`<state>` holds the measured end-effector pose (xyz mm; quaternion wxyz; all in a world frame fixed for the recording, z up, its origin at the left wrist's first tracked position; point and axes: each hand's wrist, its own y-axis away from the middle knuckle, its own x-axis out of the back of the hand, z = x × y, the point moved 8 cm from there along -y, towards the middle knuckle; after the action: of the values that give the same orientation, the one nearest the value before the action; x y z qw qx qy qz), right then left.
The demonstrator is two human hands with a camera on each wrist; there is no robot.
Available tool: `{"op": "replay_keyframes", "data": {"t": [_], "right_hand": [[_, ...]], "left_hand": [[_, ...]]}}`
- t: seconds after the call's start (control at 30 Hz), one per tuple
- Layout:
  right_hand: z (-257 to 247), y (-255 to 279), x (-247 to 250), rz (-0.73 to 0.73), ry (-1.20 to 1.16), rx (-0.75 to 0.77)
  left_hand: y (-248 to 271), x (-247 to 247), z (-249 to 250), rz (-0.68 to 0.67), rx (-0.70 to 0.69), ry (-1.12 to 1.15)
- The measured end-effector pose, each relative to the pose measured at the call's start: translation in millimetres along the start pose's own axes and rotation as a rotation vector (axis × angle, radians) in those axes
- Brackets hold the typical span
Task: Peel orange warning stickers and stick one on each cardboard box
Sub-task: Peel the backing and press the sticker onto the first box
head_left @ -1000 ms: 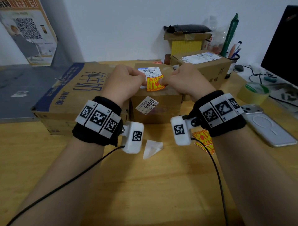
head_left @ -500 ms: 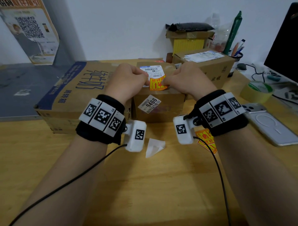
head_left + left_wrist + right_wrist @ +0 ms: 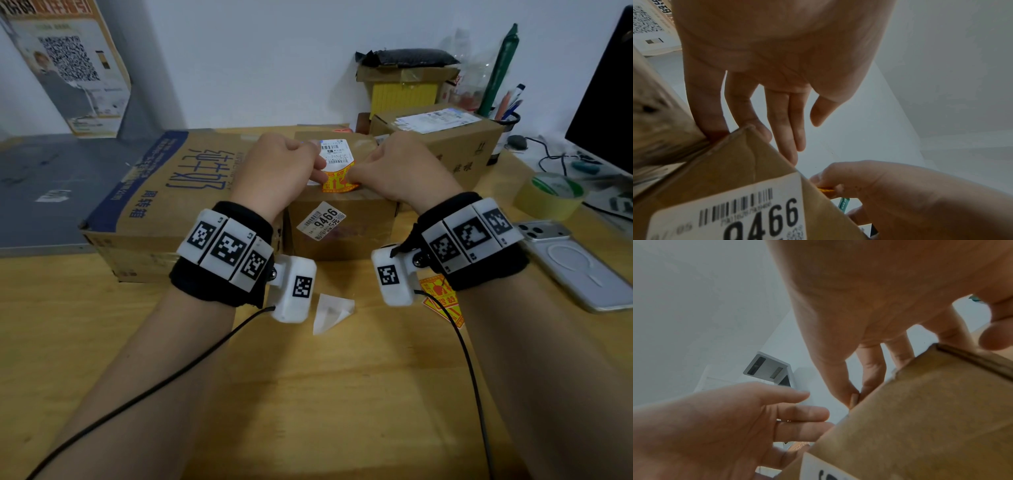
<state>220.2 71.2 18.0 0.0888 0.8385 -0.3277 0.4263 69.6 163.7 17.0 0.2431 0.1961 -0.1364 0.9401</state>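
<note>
Both hands hold an orange warning sticker over the small brown cardboard box: left hand fingers pinch its left edge, right hand fingers its right.

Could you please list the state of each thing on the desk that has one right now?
orange sticker: on top of the small box, partly stuck, held at both ends
small box: closed, upright
left hand: pinching the sticker's left end
right hand: pinching the sticker's right end
spare stickers: lying flat on the desk
white backing paper: peeled off, lying loose
tape roll: lying flat
</note>
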Motion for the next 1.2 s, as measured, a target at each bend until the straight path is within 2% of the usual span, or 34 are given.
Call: {"op": "replay_keyframes", "data": {"t": [0.57,0.8,1.03,1.2], "right_hand": [[1.6,-3.0,-2.9,-0.01,0.034,0.005],[-1.6,-2.2,-2.7,-0.024,0.134,0.007],[-3.3,2.6,4.9,0.054,0.227,-0.037],[-7.5,6.1,5.9,0.059,0.271,-0.019]], "left_hand": [[-4.1,-2.4,-3.0,-0.013,-0.003,-0.003],[-1.5,-0.7,-0.5,0.02,-0.024,-0.144],[0.7,0.6,0.9,0.024,-0.026,-0.181],[-1.1,1.4,-0.3,0.019,-0.026,-0.17]]}}
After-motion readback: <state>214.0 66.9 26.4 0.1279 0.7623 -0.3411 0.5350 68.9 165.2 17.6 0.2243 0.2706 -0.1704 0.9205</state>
